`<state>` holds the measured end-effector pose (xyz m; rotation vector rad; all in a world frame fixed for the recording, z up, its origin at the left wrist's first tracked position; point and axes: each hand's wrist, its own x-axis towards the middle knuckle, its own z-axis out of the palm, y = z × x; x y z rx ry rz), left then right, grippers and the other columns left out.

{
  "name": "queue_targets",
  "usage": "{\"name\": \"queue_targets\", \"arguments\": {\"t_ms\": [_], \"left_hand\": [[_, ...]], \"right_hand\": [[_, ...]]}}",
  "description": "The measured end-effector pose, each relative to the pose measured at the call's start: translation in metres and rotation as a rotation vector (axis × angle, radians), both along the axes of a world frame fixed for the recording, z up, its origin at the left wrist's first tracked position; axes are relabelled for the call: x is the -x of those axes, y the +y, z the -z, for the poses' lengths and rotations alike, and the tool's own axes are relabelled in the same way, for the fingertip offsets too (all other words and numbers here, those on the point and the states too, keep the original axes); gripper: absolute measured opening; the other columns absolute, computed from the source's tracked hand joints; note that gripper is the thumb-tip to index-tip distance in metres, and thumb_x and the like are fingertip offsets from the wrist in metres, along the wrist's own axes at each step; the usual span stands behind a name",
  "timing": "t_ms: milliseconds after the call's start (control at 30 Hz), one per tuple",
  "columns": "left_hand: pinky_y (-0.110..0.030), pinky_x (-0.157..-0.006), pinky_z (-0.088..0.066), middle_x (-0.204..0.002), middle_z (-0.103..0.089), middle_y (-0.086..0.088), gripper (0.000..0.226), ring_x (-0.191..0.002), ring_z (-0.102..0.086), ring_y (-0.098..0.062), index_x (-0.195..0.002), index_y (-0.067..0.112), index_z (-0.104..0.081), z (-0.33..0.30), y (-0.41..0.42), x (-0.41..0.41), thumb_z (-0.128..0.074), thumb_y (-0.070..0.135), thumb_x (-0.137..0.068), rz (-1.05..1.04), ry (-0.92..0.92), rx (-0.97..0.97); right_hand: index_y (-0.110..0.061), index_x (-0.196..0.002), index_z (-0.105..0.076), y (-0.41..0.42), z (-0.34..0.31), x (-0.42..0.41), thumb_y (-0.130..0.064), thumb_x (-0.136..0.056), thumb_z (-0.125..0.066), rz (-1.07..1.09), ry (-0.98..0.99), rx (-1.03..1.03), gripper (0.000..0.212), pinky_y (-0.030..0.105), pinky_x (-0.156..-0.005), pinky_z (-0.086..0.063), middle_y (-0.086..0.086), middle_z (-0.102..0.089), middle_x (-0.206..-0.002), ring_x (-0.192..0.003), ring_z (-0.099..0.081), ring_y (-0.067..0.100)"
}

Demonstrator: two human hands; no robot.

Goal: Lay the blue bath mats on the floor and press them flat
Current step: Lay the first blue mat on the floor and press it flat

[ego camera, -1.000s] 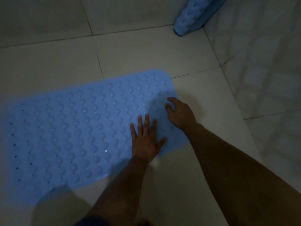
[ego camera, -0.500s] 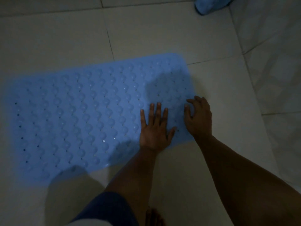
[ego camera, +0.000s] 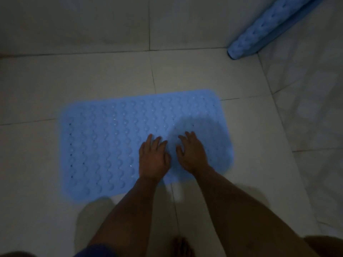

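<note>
Fingers (ego camera: 156, 140) of the left hand (ego camera: 153, 160) lie nearly straight and close together on the blue bath mat (ego camera: 111, 145), palm down, which suits pushing weight through the whole hand rather than gripping; nothing is held. Beside it the right hand (ego camera: 193, 154) rests on the same mat with its fingers (ego camera: 185, 138) spread and a little bent at the knuckles, tips touching the bumpy surface, also holding nothing. Both hands sit near the mat's right-hand end, close to its near edge, probably because that end is judged the part most in need of settling against the floor (ego camera: 92, 71). The mat itself lies unrolled across the pale tiles, spanning a grout line, and looks flat as far as the dim light lets one tell. A second blue mat (ego camera: 259, 32) stands rolled in the far right corner, its lower end on the floor and leaning along the wall (ego camera: 306, 108), so by my judgement it is not yet laid
</note>
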<state>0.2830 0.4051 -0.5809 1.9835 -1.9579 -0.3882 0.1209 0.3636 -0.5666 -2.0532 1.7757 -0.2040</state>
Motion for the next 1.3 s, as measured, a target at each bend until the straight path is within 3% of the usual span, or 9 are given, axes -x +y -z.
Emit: {"name": "queue_targets", "arguments": {"t_ms": [67,133,367,667,867,967,1067,1200,1300], "left_hand": [[-0.054,-0.114,-0.038,-0.149,-0.057,-0.011,0.046,-0.150,-0.038,-0.038,-0.135,0.018,-0.066,0.011,0.009,-0.019,-0.048,0.037,-0.097,-0.002,-0.048,0.010],[-0.057,-0.118,-0.033,-0.157,-0.049,-0.013,0.048,-0.154,-0.029,-0.039,-0.141,0.018,-0.061,0.024,0.018,-0.033,-0.050,0.037,-0.099,0.035,-0.104,0.013],[-0.072,-0.120,-0.014,-0.167,-0.032,-0.013,0.057,-0.158,-0.015,-0.040,-0.157,0.020,-0.044,0.042,0.024,-0.037,-0.051,0.041,-0.105,0.013,-0.191,-0.028],[-0.073,-0.120,-0.012,-0.171,-0.023,-0.013,0.063,-0.159,-0.009,-0.040,-0.160,0.021,-0.037,0.036,0.024,-0.051,-0.048,0.045,-0.103,-0.036,-0.174,-0.052],[-0.073,-0.120,-0.013,-0.170,-0.027,-0.012,0.059,-0.159,-0.012,-0.040,-0.158,0.021,-0.041,0.007,0.042,-0.058,-0.038,0.047,-0.105,-0.070,-0.159,-0.071],[-0.073,-0.120,-0.014,-0.169,-0.028,-0.013,0.060,-0.158,-0.013,-0.041,-0.157,0.020,-0.044,-0.012,0.044,-0.057,-0.032,0.048,-0.105,-0.071,-0.152,-0.100],[-0.072,-0.121,-0.013,-0.169,-0.028,-0.014,0.060,-0.158,-0.013,-0.041,-0.157,0.020,-0.043,-0.010,0.044,-0.048,-0.036,0.048,-0.104,-0.039,-0.156,-0.106],[-0.073,-0.119,-0.014,-0.171,-0.020,-0.015,0.063,-0.159,-0.008,-0.043,-0.159,0.017,-0.039,0.020,0.039,-0.032,-0.041,0.049,-0.104,0.071,-0.152,-0.104],[-0.074,-0.119,-0.010,-0.173,-0.011,-0.015,0.075,-0.159,-0.001,-0.042,-0.163,0.019,-0.029,0.048,0.035,-0.032,-0.037,0.062,-0.103,0.097,-0.177,-0.128]], "right_hand": [[-0.014,-0.151,-0.043,0.014,0.027,-0.028,-0.047,-0.097,-0.028,-0.114,0.035,-0.063,0.065,0.058,-0.121,-0.022,0.017,-0.029,-0.162,-0.153,-0.021,0.034],[-0.014,-0.155,-0.034,0.026,0.050,-0.046,-0.045,-0.100,-0.031,-0.210,0.109,-0.024,0.063,0.062,-0.121,-0.016,0.018,-0.018,-0.166,-0.155,-0.011,0.031],[-0.019,-0.156,-0.033,0.036,0.067,-0.053,-0.039,-0.103,-0.040,-0.169,0.185,0.135,0.057,0.059,-0.122,-0.014,0.014,-0.016,-0.167,-0.156,-0.009,0.024],[-0.018,-0.156,-0.034,0.035,0.063,-0.054,-0.055,-0.101,-0.038,-0.165,0.178,0.127,0.065,0.059,-0.122,-0.012,0.014,-0.015,-0.167,-0.156,-0.009,0.025],[-0.022,-0.159,-0.020,0.024,0.037,-0.061,-0.058,-0.100,-0.027,-0.145,0.107,-0.204,0.070,0.056,-0.125,-0.001,0.008,-0.004,-0.170,-0.157,-0.001,0.020],[-0.022,-0.157,-0.028,-0.016,-0.003,-0.052,-0.044,-0.104,-0.042,-0.086,-0.032,-0.416,0.060,0.049,-0.122,-0.023,0.010,-0.028,-0.164,-0.151,-0.029,0.026],[-0.025,-0.148,-0.043,-0.048,-0.034,-0.043,-0.045,-0.102,-0.048,0.040,-0.132,-0.329,0.050,0.043,-0.109,-0.043,0.013,-0.056,-0.144,-0.131,-0.054,0.035],[-0.022,-0.145,-0.048,-0.045,-0.022,-0.040,-0.047,-0.102,-0.043,0.060,-0.135,-0.204,0.050,0.042,-0.111,-0.041,0.010,-0.056,-0.144,-0.136,-0.049,0.031],[-0.018,-0.142,-0.052,-0.035,0.004,-0.039,-0.044,-0.100,-0.045,0.017,-0.110,-0.114,0.049,0.045,-0.117,-0.034,0.009,-0.054,-0.146,-0.145,-0.038,0.032]]}}
